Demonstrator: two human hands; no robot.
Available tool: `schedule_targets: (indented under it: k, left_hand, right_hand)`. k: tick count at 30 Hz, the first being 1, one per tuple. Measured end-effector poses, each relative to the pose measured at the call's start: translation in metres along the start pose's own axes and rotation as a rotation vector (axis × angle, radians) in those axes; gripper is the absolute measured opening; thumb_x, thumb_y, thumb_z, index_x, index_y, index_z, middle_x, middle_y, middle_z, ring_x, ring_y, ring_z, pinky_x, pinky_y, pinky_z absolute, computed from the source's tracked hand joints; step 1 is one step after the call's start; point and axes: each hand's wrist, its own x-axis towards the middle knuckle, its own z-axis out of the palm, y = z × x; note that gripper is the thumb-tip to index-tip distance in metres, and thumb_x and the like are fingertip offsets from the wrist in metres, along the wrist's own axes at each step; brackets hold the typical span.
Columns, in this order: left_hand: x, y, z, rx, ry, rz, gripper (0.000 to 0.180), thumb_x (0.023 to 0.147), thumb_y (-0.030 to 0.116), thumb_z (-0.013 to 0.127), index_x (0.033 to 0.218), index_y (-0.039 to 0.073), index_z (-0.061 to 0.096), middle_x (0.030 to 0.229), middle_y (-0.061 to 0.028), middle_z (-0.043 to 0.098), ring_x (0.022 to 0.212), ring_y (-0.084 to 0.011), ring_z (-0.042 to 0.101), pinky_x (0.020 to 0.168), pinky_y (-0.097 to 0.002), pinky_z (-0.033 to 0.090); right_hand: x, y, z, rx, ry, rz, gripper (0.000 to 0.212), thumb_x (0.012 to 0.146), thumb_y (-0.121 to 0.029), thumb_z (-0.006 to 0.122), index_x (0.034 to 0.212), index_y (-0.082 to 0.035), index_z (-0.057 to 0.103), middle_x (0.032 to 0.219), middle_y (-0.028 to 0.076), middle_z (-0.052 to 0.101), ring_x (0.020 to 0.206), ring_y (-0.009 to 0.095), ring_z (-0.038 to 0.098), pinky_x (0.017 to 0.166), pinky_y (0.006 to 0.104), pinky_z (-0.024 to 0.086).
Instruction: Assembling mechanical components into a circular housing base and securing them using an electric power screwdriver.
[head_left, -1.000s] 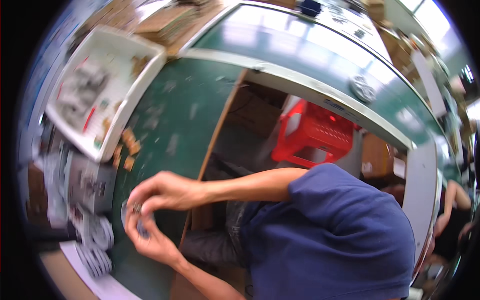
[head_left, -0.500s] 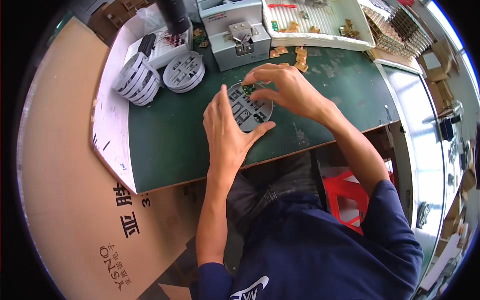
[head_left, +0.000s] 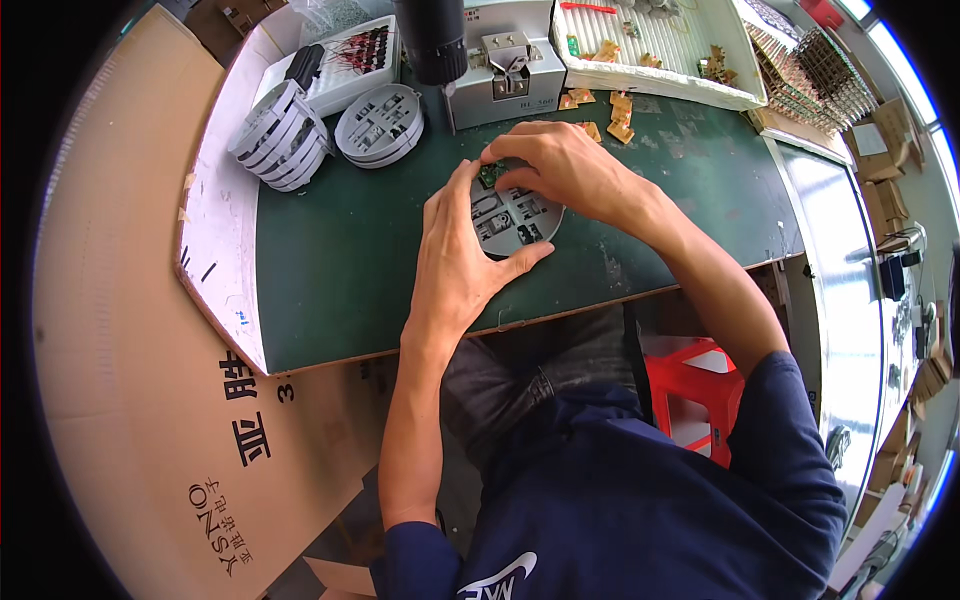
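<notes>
A round grey tray [head_left: 507,247] with slots holding small dark parts lies on the green table in front of me. My left hand [head_left: 455,250] spans its left side, thumb against the near edge and fingers along the far left rim. My right hand [head_left: 565,170] reaches over the tray's far side, fingers curled in a pinch on a small green circuit board [head_left: 490,176]. That board is at the tray's far left rim, partly hidden by my fingers; whether it is seated in a slot, I cannot tell.
Stacked round trays [head_left: 280,140] and another pair of trays [head_left: 380,125] stand at the left. Behind are a grey box-shaped machine [head_left: 510,90], a dark cylinder [head_left: 432,45] hanging close by, and a white foam tray [head_left: 690,85]. Orange board pieces [head_left: 620,115] lie before it.
My left hand has closed in on the tray's rim. My right hand has lowered the green board toward the tray's far edge. The whole view has shifted slightly.
</notes>
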Motion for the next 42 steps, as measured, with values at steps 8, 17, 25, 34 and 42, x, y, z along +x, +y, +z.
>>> schedule_targets:
  k: [8,17,25,34,42]
  left_hand:
    - [-0.001,-0.007,0.001,0.130,-0.006,0.073,0.094,0.073,0.045,0.091,0.142,-0.006,0.052,0.152,-0.0249,0.046,0.135,-0.0410,0.049,0.110,-0.0486,0.046]
    - [-0.001,-0.006,0.002,0.216,0.010,0.098,0.088,0.078,0.048,0.087,0.140,-0.006,0.055,0.152,-0.0218,0.047,0.135,-0.0387,0.050,0.110,-0.0473,0.046]
    - [0.003,-0.008,0.000,0.332,0.013,0.163,0.088,0.081,0.059,0.079,0.137,-0.004,0.056,0.147,-0.0220,0.051,0.131,-0.0399,0.054,0.109,-0.0478,0.047]
    - [0.010,-0.009,-0.016,0.529,-0.079,0.255,0.090,0.081,0.071,0.072,0.127,-0.006,0.063,0.138,-0.0224,0.056,0.121,-0.0374,0.059,0.102,-0.0474,0.049]
    - [0.003,-0.011,-0.006,0.446,0.004,0.220,0.088,0.080,0.066,0.075,0.132,-0.003,0.060,0.144,-0.0209,0.053,0.125,-0.0379,0.055,0.107,-0.0488,0.045]
  right_hand:
    - [-0.008,0.002,0.000,0.164,0.021,0.128,0.036,0.091,-0.017,0.075,0.125,-0.006,0.070,0.115,0.015,0.074,0.107,0.033,0.070,0.092,0.0429,0.056]
    - [0.024,-0.002,-0.024,0.181,0.438,0.008,0.039,0.100,-0.023,0.069,0.134,-0.005,0.064,0.131,0.013,0.069,0.120,0.026,0.067,0.101,0.0390,0.054]
    - [0.134,-0.061,-0.095,0.639,0.348,-0.265,0.076,0.100,-0.057,0.062,0.135,0.009,0.050,0.095,0.013,0.064,0.086,0.021,0.064,0.079,0.0380,0.056]
    - [0.120,-0.055,-0.078,1.144,0.472,-0.188,0.048,0.097,-0.033,0.070,0.123,0.005,0.056,0.110,0.018,0.069,0.098,0.024,0.071,0.075,0.0293,0.059]
    - [0.114,-0.016,-0.093,0.789,0.744,-0.114,0.025,0.096,-0.025,0.070,0.092,-0.005,0.055,0.066,0.000,0.057,0.053,0.009,0.054,0.049,0.0264,0.046]
